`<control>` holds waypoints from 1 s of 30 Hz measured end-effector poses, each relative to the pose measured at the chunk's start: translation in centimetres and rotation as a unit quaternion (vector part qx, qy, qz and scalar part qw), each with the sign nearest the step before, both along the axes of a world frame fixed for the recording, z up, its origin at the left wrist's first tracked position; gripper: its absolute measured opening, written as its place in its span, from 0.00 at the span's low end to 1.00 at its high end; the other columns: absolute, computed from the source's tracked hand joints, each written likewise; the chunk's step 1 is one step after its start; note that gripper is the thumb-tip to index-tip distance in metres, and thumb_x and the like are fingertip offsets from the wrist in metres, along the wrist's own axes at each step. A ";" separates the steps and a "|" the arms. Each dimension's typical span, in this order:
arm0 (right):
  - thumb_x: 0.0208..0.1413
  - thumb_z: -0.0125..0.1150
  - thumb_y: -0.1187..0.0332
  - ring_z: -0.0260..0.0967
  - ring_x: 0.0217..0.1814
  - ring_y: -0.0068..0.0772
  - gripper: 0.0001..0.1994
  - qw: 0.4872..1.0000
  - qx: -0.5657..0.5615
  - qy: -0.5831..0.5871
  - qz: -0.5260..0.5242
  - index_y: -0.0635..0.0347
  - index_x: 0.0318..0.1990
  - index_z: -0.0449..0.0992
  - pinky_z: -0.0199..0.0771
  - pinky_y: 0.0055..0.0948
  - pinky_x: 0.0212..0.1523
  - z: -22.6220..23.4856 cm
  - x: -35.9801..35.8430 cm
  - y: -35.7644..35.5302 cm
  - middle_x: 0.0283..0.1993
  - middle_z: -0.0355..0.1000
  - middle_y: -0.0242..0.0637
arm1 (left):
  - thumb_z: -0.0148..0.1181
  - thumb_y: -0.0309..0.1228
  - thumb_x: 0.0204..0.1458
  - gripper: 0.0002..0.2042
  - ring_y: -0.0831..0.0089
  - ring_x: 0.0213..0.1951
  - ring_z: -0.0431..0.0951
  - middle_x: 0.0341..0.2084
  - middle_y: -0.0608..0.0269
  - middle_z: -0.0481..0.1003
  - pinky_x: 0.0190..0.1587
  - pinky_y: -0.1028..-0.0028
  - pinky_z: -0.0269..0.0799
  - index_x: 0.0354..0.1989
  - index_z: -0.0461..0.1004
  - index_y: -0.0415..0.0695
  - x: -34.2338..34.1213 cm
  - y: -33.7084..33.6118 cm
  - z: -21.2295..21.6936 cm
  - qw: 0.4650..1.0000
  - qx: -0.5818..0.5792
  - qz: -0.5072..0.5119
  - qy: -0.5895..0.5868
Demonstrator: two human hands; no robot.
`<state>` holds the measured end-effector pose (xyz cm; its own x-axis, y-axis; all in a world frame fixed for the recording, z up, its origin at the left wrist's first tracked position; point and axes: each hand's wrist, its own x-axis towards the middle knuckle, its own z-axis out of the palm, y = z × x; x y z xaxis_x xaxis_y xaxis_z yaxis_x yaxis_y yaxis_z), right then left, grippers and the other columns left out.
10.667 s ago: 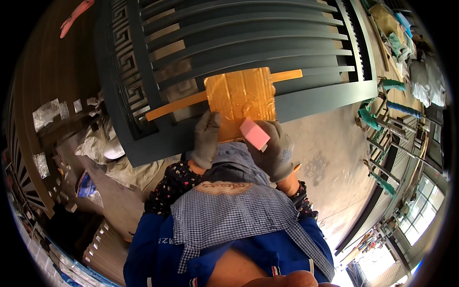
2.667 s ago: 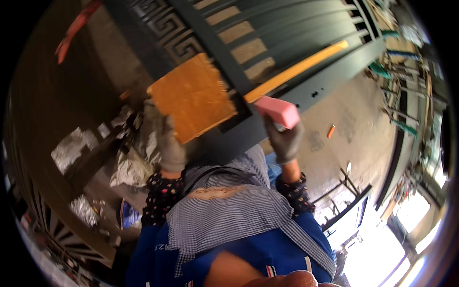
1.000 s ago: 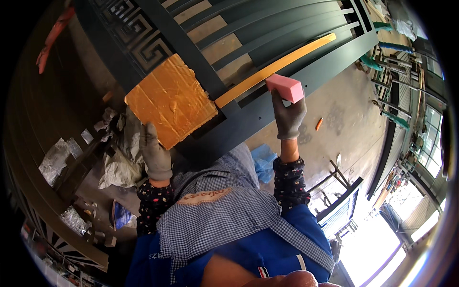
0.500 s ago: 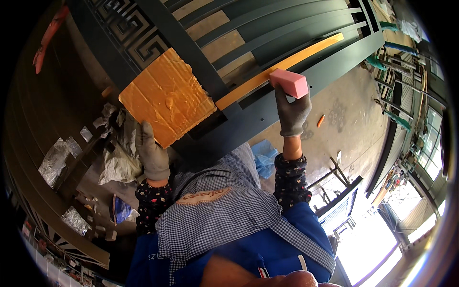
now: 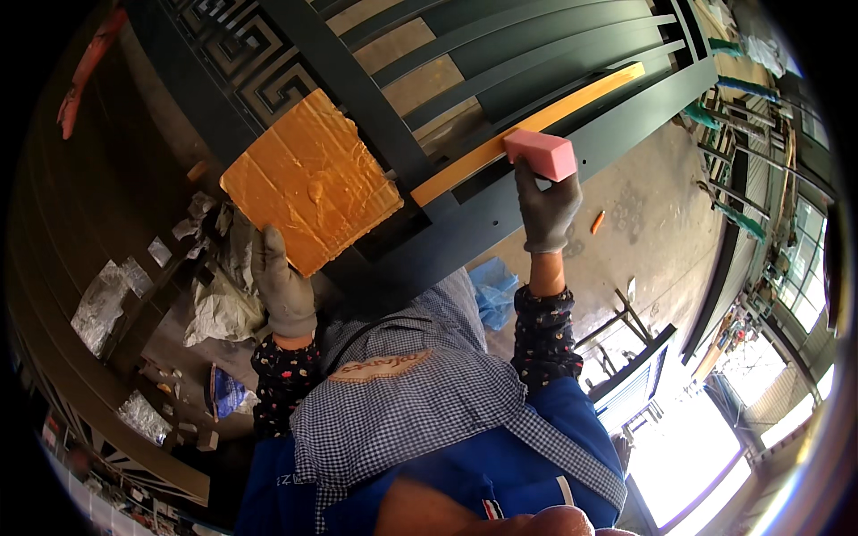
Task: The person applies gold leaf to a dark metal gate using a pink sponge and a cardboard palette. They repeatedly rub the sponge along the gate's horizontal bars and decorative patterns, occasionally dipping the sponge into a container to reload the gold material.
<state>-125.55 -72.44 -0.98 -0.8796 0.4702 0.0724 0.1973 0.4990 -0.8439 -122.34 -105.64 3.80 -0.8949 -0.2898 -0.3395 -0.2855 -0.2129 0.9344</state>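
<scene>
Gloved hands at the dark metal gate (image 5: 500,205).
Left hand (image 5: 284,288) grips the gold-coated cardboard (image 5: 308,179); right hand (image 5: 545,210) pinches a pink sponge block (image 5: 541,152) against the yellow bar (image 5: 536,121).

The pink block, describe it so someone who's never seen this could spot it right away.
Start at the big dark green metal gate and follow its yellow-painted slat toward the right. The pink block sits against it, gripped by the gloved right hand. It is the only pink, brick-shaped thing there.

Concrete floor (image 5: 643,205), small orange piece (image 5: 597,221), blue bag (image 5: 493,290), crumpled plastic sheets (image 5: 219,308)
</scene>
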 end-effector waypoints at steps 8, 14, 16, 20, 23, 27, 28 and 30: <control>0.49 0.73 0.73 0.80 0.47 0.41 0.19 0.996 0.010 0.031 0.088 0.62 0.50 0.78 0.78 0.34 0.50 2.4 2.2 -4.0 0.45 0.80 0.44 | 0.50 0.45 0.70 0.25 0.73 0.55 0.74 0.57 0.60 0.72 0.55 0.72 0.73 0.65 0.66 0.36 0.2 -0.7 -0.6 0.999 -0.026 -0.017 0.015; 0.52 0.74 0.69 0.80 0.42 0.34 0.16 1.000 -0.006 -0.009 -0.028 0.63 0.47 0.79 0.78 0.31 0.45 0.1 -0.9 0.8 0.41 0.81 0.41 | 0.51 0.46 0.69 0.25 0.73 0.53 0.75 0.54 0.60 0.75 0.53 0.72 0.74 0.62 0.69 0.35 0.3 -0.9 0.0 0.999 -0.035 -0.001 -0.008; 0.52 0.74 0.69 0.81 0.43 0.34 0.16 0.999 -0.003 -0.026 -0.028 0.63 0.47 0.79 0.78 0.30 0.45 -0.1 -1.1 0.8 0.41 0.80 0.41 | 0.51 0.46 0.69 0.25 0.74 0.53 0.75 0.54 0.60 0.75 0.53 0.73 0.74 0.61 0.69 0.34 0.6 -1.3 -0.1 0.998 -0.052 -0.008 -0.020; 0.51 0.74 0.69 0.81 0.44 0.37 0.17 0.999 0.007 0.024 0.025 0.63 0.47 0.78 0.78 0.31 0.46 -0.4 -0.3 -0.6 0.41 0.80 0.42 | 0.50 0.45 0.70 0.26 0.73 0.55 0.74 0.57 0.59 0.72 0.55 0.73 0.73 0.65 0.66 0.34 1.2 -2.1 -0.4 0.999 -0.042 -0.021 -0.027; 0.50 0.74 0.70 0.81 0.46 0.45 0.19 0.997 0.030 0.019 0.064 0.63 0.50 0.77 0.79 0.33 0.47 0.6 0.8 -2.9 0.43 0.79 0.46 | 0.51 0.45 0.70 0.27 0.73 0.57 0.74 0.60 0.58 0.71 0.56 0.73 0.73 0.67 0.64 0.35 1.2 -2.0 -0.1 0.999 -0.029 -0.020 -0.015; 0.50 0.75 0.68 0.80 0.44 0.52 0.19 0.994 0.033 0.022 0.100 0.61 0.48 0.76 0.80 0.38 0.43 0.7 2.9 -6.2 0.43 0.78 0.47 | 0.51 0.45 0.70 0.27 0.72 0.58 0.73 0.61 0.59 0.71 0.57 0.72 0.73 0.68 0.63 0.36 1.3 -2.0 -0.1 1.000 -0.015 -0.016 0.002; 0.49 0.74 0.69 0.79 0.43 0.52 0.19 0.994 0.028 0.011 0.109 0.60 0.49 0.76 0.80 0.39 0.43 1.1 3.4 -7.2 0.44 0.78 0.46 | 0.50 0.45 0.70 0.26 0.72 0.56 0.74 0.58 0.59 0.72 0.57 0.72 0.72 0.66 0.65 0.35 1.3 -2.0 0.0 0.999 -0.034 -0.015 0.003; 0.49 0.75 0.71 0.80 0.44 0.48 0.19 0.991 0.024 0.001 0.133 0.60 0.48 0.77 0.79 0.36 0.44 1.5 4.5 -8.7 0.43 0.79 0.45 | 0.48 0.44 0.71 0.24 0.73 0.53 0.75 0.54 0.59 0.75 0.56 0.72 0.71 0.62 0.70 0.34 1.3 -1.8 0.3 0.997 -0.071 -0.014 0.004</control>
